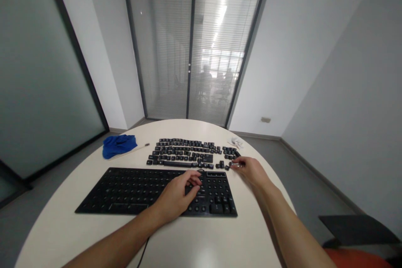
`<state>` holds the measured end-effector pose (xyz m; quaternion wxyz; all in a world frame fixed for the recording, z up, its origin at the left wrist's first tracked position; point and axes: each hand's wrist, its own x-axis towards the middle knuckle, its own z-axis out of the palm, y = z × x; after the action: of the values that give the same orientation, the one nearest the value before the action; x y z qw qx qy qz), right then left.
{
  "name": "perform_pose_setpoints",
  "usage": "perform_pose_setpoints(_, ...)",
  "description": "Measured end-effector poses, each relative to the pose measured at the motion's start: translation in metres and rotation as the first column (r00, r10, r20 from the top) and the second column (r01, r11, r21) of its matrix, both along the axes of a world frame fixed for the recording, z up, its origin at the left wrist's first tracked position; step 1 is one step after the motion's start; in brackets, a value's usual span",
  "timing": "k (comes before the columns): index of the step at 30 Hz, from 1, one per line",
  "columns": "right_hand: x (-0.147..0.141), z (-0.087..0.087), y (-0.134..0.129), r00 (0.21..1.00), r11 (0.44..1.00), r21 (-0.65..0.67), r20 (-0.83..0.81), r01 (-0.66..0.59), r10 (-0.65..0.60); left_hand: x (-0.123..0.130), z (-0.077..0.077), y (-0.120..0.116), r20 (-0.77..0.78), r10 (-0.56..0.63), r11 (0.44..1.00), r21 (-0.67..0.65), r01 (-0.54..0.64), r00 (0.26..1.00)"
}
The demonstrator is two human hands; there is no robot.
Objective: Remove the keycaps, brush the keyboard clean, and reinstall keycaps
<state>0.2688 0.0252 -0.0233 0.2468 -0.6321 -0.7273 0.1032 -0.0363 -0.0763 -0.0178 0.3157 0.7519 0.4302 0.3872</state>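
Note:
A black keyboard [135, 188] lies on the round table, most of its keycaps off. Black keycaps [216, 207] sit on it at the lower right. My left hand [179, 192] rests over its right half, fingers loosely bent and thumb apart, with nothing visible in it. Beyond the keyboard, loose keycaps [182, 153] are laid out in rows, with a long space bar keycap [178, 164] in the nearest row. My right hand [251, 169] is at the right end of these rows, thumb and fingers pinched on something small and shiny, too small to name.
A blue cloth [119, 145] lies at the table's left beside a thin brush [138, 148]. Something white and crumpled [236, 142] is at the back right. A black cable [143, 253] runs toward the front edge of the table [201, 247]. A dark chair part [358, 228] stands lower right.

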Motion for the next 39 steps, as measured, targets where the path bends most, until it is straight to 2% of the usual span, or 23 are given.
perform_pose_setpoints(11, 0.002, 0.007, -0.007, 0.995, 0.997, -0.058, -0.087, -0.043, 0.037, -0.001, 0.003, -0.001, 0.001, -0.004, 1.0, -0.005, 0.004, 1.0)
perform_pose_setpoints(20, -0.003, 0.0, -0.001, 0.999, 0.999, 0.004, -0.004, -0.037, 0.038, 0.0, 0.002, -0.001, -0.002, -0.004, 1.0, 0.004, 0.004, 1.0)
perform_pose_setpoints(30, -0.003, 0.005, -0.003, 0.999, 0.999, 0.039, -0.028, -0.038, 0.039, 0.0, 0.002, -0.001, -0.005, -0.007, 1.0, 0.001, 0.007, 1.0)
perform_pose_setpoints(39, -0.004, 0.013, -0.012, 0.993, 0.994, -0.026, -0.046, -0.108, 0.106, -0.001, 0.002, -0.001, -0.015, -0.004, 1.0, 0.016, 0.005, 1.0)
